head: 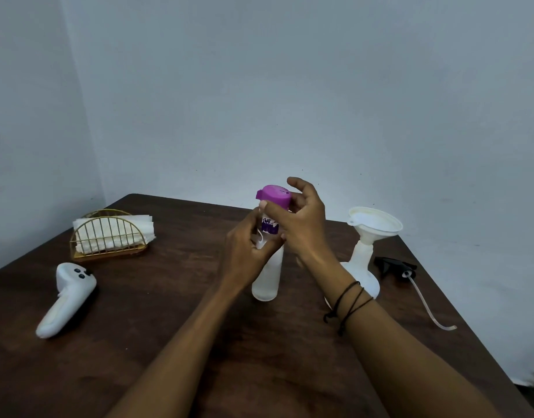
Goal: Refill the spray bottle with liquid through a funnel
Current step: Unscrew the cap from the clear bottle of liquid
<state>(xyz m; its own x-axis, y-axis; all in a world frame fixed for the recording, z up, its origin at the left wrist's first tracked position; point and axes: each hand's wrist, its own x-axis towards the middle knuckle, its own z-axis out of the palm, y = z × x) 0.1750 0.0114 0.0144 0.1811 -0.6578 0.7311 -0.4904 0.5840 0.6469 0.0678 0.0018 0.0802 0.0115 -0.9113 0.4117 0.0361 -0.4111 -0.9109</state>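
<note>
Both forearms reach to frame centre: left hand (247,251) grips the upright refill bottle (267,267), right hand (302,224) pinches its purple cap (274,197); funnel (375,223) waits right.

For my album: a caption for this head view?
Both hands grip a purple-capped bottle; funnel waits in the spray bottle.

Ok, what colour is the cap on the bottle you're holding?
Purple. The cap tops the clear bottle; the head view shows it plainly.
</note>
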